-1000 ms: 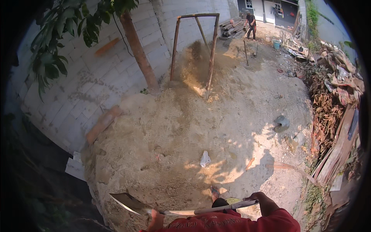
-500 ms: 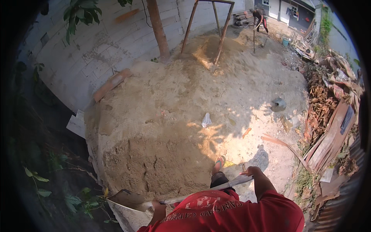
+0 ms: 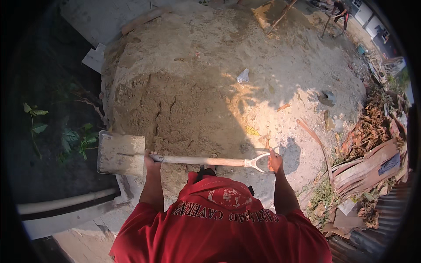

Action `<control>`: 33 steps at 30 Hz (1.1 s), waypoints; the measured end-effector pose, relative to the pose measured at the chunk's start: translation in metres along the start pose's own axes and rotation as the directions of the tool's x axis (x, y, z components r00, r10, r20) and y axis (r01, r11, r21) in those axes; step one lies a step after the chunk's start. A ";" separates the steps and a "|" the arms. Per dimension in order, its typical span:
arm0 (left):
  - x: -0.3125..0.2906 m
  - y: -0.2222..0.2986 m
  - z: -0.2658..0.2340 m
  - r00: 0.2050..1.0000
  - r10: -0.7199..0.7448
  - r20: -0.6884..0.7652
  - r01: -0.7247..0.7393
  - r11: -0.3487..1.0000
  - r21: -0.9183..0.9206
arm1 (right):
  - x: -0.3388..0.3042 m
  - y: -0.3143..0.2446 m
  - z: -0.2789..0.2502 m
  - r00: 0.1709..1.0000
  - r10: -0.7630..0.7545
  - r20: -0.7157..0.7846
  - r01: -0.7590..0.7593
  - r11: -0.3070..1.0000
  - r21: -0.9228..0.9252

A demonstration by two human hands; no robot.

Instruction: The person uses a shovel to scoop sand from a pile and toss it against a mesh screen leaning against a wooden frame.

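I hold a shovel [image 3: 201, 161] level across the front of my body. Its flat, dusty blade [image 3: 120, 153] points left, over the edge of the sandy ground, with no heap of sand on it. My left hand [image 3: 152, 158] is closed round the shaft just beside the blade. At the other end, my right hand [image 3: 275, 162] grips the white D-shaped handle. Beyond the shaft lies a patch of damp, cracked brown sand [image 3: 175, 109].
A dark drop with leafy plants [image 3: 70, 140] borders the left side. Planks and dry leaves [image 3: 368, 127] are piled along the right. A white plastic bag [image 3: 243, 76] lies ahead on the sand. Far off at the upper right, another person [image 3: 340, 13] bends over a tool.
The shovel has swung from a slant to level, its blade rising from the lower left and now showing a pale face. Both hands keep their hold. My view has tipped downward.
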State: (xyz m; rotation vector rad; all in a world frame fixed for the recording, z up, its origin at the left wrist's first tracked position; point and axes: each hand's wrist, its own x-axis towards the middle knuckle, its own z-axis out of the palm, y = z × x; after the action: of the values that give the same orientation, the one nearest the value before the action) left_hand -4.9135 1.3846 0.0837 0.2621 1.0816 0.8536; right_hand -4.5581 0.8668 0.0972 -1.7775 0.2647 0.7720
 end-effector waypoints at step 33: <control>0.109 -0.694 -0.382 0.591 -0.745 -0.309 0.760 0.643 -0.098 | -0.017 0.433 -0.249 0.391 0.177 -0.903 -0.640 0.758 -0.128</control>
State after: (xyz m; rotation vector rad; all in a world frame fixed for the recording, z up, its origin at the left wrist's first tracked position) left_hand -4.8859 0.9241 -0.5698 -0.3252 1.3642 0.0789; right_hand -4.7108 0.4836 -0.1848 -2.5166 1.3892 0.1811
